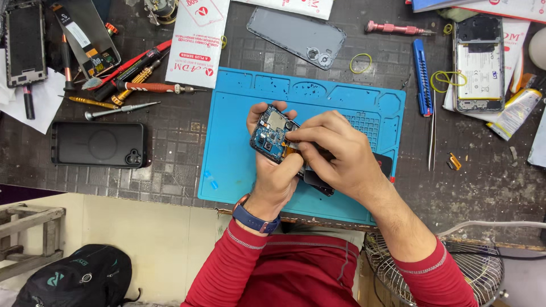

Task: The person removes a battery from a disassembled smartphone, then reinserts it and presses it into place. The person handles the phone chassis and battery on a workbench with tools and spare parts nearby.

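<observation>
head view, steeply downward — close overhead

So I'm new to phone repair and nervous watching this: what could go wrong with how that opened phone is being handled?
1. The left hand holds the opened phone in the air above the blue mat, so a slip could drop it.
2. The right hand fingertips press by the orange flex strip, which might tear or crease.
3. The bare circuit board faces up, and bare fingers could possibly smudge or strain it.
</observation>
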